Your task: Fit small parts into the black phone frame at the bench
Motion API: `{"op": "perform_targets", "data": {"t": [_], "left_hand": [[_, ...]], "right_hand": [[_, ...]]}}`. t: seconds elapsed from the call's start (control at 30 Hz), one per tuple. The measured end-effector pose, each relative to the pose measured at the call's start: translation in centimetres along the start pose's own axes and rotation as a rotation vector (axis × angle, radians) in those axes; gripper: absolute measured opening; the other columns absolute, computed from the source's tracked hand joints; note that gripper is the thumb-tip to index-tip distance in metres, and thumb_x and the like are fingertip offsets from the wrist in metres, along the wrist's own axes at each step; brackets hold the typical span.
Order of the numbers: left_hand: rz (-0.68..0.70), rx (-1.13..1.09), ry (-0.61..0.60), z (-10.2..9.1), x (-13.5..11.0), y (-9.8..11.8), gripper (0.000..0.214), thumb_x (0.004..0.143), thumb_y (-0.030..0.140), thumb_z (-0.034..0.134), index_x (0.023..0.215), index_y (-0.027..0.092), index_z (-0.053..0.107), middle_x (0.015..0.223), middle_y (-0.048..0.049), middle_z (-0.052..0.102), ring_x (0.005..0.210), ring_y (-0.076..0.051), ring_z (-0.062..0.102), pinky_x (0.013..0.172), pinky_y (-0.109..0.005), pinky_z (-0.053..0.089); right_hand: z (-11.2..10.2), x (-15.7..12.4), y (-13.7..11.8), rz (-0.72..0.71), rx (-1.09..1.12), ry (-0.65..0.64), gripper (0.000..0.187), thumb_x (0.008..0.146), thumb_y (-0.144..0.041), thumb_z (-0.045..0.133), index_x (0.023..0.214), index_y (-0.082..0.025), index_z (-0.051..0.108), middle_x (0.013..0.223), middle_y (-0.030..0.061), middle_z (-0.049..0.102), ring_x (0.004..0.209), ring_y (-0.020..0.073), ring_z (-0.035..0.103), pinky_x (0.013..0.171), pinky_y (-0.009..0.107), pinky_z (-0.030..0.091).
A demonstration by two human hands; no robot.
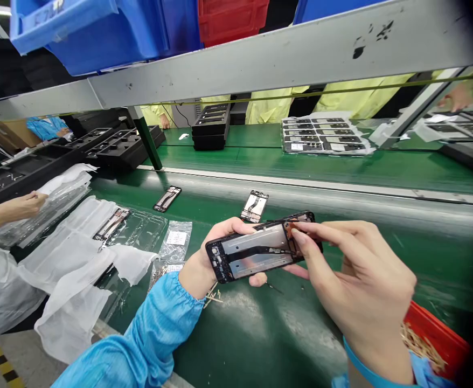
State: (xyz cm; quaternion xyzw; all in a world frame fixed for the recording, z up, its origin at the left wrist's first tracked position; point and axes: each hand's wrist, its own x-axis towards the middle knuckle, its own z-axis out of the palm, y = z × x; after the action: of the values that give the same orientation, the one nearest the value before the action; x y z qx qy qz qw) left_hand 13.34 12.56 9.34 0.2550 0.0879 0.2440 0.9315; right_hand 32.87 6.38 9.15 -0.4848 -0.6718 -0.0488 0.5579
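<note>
My left hand [208, 253] is closed around a black phone frame [256, 249], thumb along its upper edge and fingers beneath. The frame is tilted, showing a silvery inner plate with a dark flex cable across it. At its right end, thumb and forefinger of my right hand [353, 275] pinch together at a small copper-coloured piece [290, 230] on the frame. The fingertips partly hide that piece, so I cannot tell whether it is attached. Behind the held frame, another phone frame [255, 206] lies on the green belt; a further one [167, 199] lies left of it.
A clear plastic tray [143, 229] and white sheets [67, 275] lie left, near a co-worker's hand [28, 206]. Small labelled bags [176, 238] sit near my left wrist. A red bin [438, 334] of thin sticks stands right. A metal shelf beam [236, 67] crosses overhead.
</note>
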Motion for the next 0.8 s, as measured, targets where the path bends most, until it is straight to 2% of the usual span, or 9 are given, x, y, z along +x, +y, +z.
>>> {"op": "perform_targets", "data": {"t": [0.13, 0.33, 0.5, 0.57, 0.67, 0.8], "left_hand": [[0.009, -0.018, -0.009, -0.1, 0.1, -0.3, 0.062, 0.078, 0.025, 0.052, 0.133, 0.003, 0.070, 0.120, -0.0256, 0.079, 0.075, -0.029, 0.076, 0.046, -0.032, 0.057], [-0.011, 0.009, -0.032, -0.7, 0.3, -0.6, 0.056, 0.079, 0.023, 0.055, 0.128, 0.001, 0.071, 0.119, -0.0272, 0.079, 0.076, -0.030, 0.078, 0.046, -0.034, 0.060], [-0.040, 0.047, -0.100, -1.3, 0.7, -0.7, 0.060, 0.077, 0.027, 0.057, 0.129, 0.002, 0.071, 0.119, -0.0271, 0.078, 0.075, -0.031, 0.077, 0.049, -0.040, 0.065], [-0.038, 0.079, -0.112, -1.0, 0.8, -0.7, 0.061, 0.076, 0.026, 0.057, 0.132, 0.003, 0.071, 0.121, -0.0260, 0.078, 0.083, -0.034, 0.079, 0.054, -0.046, 0.068], [-0.010, 0.140, -0.113, -0.3, 0.9, -0.9, 0.063, 0.077, 0.024, 0.057, 0.136, 0.006, 0.070, 0.127, -0.0246, 0.076, 0.107, -0.042, 0.077, 0.062, -0.051, 0.070], [0.045, 0.227, -0.076, 0.3, 1.0, -1.4, 0.061, 0.077, 0.024, 0.062, 0.136, 0.011, 0.072, 0.139, -0.0228, 0.071, 0.125, -0.046, 0.070, 0.068, -0.049, 0.070]], "right_hand": [[0.3, -0.2, 0.5, -0.041, 0.002, 0.000, 0.027, 0.097, -0.014, 0.079, 0.120, -0.027, 0.078, 0.105, 0.0036, 0.071, 0.090, 0.0200, 0.065, 0.078, 0.041, 0.053], [0.0, 0.3, 1.2, -0.093, 0.060, -0.032, 0.014, 0.099, -0.013, 0.075, 0.105, -0.025, 0.073, 0.096, 0.0031, 0.069, 0.090, 0.0208, 0.061, 0.077, 0.040, 0.049], [-0.1, 0.4, 1.1, -0.162, -0.060, -0.033, 0.011, 0.101, -0.013, 0.072, 0.103, -0.023, 0.066, 0.093, 0.0057, 0.068, 0.090, 0.0242, 0.055, 0.083, 0.045, 0.042], [0.1, 0.3, 1.0, -0.183, -0.114, -0.021, 0.011, 0.101, -0.013, 0.069, 0.101, -0.023, 0.064, 0.092, 0.0066, 0.068, 0.091, 0.0258, 0.055, 0.084, 0.046, 0.039], [0.2, 0.4, 0.9, -0.183, -0.143, -0.028, 0.011, 0.103, -0.014, 0.064, 0.099, -0.023, 0.060, 0.092, 0.0072, 0.066, 0.091, 0.0268, 0.054, 0.082, 0.046, 0.036], [0.3, 0.5, 0.9, -0.159, -0.135, -0.039, 0.010, 0.104, -0.017, 0.061, 0.097, -0.023, 0.059, 0.090, 0.0062, 0.063, 0.090, 0.0262, 0.052, 0.082, 0.045, 0.035]]}}
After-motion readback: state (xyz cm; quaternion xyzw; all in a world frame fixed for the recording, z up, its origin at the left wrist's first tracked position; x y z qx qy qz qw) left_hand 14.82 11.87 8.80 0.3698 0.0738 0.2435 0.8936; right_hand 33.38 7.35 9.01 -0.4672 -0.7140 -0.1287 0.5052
